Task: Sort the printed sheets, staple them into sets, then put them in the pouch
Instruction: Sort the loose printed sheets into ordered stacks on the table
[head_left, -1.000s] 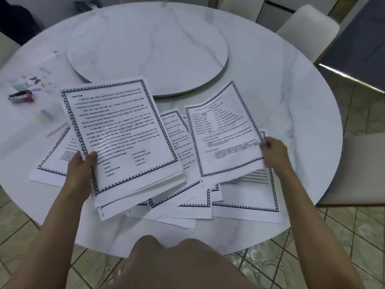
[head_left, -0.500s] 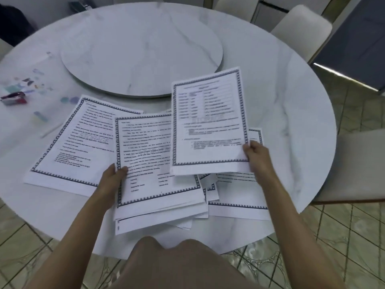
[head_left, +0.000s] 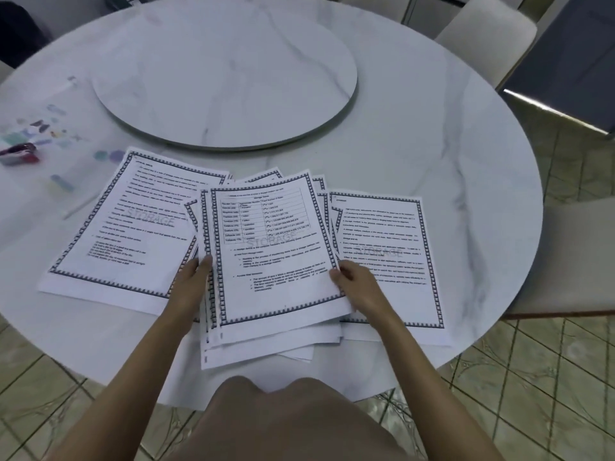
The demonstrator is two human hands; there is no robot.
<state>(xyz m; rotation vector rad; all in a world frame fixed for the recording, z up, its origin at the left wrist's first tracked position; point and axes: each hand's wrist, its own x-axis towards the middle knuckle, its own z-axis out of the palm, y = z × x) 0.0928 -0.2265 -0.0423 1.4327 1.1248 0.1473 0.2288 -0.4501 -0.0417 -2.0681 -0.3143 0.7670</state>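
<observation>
Only the edges of the stack's [head_left: 273,254] lower sheets are seen, the body text is blurred past reading, and the red stapler [head_left: 20,154] far left on the table [head_left: 432,161] is smeared. The stack — at the table's near side, between a left sheet [head_left: 133,227] and a right sheet [head_left: 386,254] — is gripped at its left edge by the left hand [head_left: 194,281] and pinched at its right edge by the right hand [head_left: 356,284]. A grey "STORAGE" watermark is legible on all three.
</observation>
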